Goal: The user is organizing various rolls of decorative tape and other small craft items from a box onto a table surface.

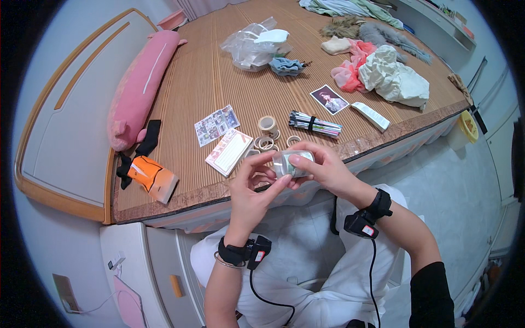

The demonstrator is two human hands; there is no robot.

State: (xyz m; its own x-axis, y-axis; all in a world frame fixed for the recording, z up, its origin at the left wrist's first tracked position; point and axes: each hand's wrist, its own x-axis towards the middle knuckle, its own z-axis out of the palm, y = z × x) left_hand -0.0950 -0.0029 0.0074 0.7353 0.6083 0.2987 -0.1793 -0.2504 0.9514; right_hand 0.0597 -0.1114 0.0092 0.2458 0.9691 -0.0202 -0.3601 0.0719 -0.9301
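Over the near edge of the bed, both my hands hold a small rounded whitish-green object in a clear plastic wrapper (284, 164); its exact kind is hard to make out. My left hand (252, 183) pinches the wrapper's left end between thumb and fingers. From the other side, my right hand (327, 169) grips it with the thumb on top. Just beyond my hands lie several rolls of tape (268, 125), some stacked and some loose rings. A stack of printed cards (229, 152) rests left of them, beside a sticker sheet (217, 125).
A banded bundle of pens (314, 124), a photo card (329, 99) and a white box (371, 116) lie to the right. Farther back are a clear plastic bag (249, 49) and piled cloth (391, 76). At left are a pink long pillow (145, 87) and an orange pouch (150, 177).
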